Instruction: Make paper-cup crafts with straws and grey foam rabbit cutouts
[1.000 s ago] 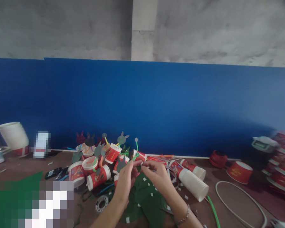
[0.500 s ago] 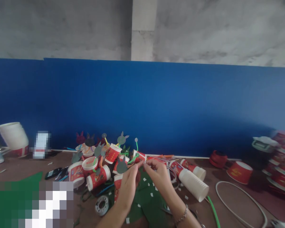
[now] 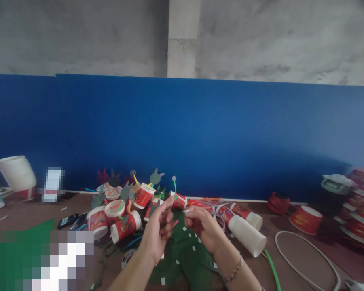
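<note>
My left hand (image 3: 158, 232) is raised over the table with its fingers curled. A thin pink stick (image 3: 175, 222) pokes out from those fingers, most of it hidden by the hand. Facing it, my right hand (image 3: 202, 227) pinches a small white scrap (image 3: 186, 211) between thumb and forefinger. Under both hands lies dark green sheet material (image 3: 188, 250) dotted with small white bits. Behind the left hand stand red paper cups (image 3: 144, 195) with coloured stems and grey rabbit-head cut-outs (image 3: 155, 178). A tape roll (image 3: 128, 258) is partly covered by my left forearm.
Stacked white-and-red paper cups (image 3: 247, 235) lie to the right, near a green strip (image 3: 272, 270) and a pale cable loop (image 3: 306, 258). A red tub (image 3: 306, 220) stands farther right. A blue panel (image 3: 200, 137) closes off the back.
My hands have moved apart from fingertip contact, the left one going left and down. The pink stick and the white scrap now show. My left forearm covers more of the tape roll.
</note>
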A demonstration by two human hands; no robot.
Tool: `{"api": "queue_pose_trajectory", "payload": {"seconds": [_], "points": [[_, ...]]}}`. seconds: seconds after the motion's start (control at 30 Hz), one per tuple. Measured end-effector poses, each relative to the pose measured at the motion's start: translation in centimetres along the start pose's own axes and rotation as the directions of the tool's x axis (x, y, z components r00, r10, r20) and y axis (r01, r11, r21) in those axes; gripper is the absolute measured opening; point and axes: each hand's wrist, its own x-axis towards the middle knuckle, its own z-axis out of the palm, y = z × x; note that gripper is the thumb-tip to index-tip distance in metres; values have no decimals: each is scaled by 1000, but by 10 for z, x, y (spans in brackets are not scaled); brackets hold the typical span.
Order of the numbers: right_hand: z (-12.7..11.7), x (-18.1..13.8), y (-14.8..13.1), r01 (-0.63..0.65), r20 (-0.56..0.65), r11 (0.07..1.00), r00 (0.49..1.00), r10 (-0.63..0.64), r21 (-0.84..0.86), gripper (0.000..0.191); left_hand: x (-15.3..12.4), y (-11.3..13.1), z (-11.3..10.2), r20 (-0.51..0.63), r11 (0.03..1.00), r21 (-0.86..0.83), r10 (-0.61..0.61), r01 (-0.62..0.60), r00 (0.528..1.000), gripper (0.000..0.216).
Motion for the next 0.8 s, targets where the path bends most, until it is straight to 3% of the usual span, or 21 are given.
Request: {"api": "queue_pose_trajectory", "payload": {"seconds": [0.07,0.1,0.2,0.27,0.37,0.5,0.7,0.8], "points": [[-1,1,1,-35,28,998,999,33,58,15,2,3,-4,-9,965,185,192,-187,981,41],[-2,1,2,-40,27,998,999,39,46,15,2,3,-5,34,897,315,314,-309,949,38],[-3,3,3,-30,28,998,999,32,-52,15,0,3,-10,334,498,597,558,-629,759,32],[-3,3,3,-18,22,992,1000,21,-126,17,-2,3,-13,509,266,637,560,-724,653,33],[-2,1,1,24,-2,970,1000,-25,-241,19,-3,5,-14,605,109,668,498,-736,622,32],[-1,-5,-7,77,32,944,997,-71,-321,21,-3,11,-15,631,80,676,450,-733,632,28],[-6,-12,-21,135,197,913,979,-61,-386,21,-5,17,-15,663,220,575,440,-788,606,25],[-4,-16,-23,172,231,875,970,-71,-454,16,-6,13,-14,638,267,565,458,-781,619,21]]}}
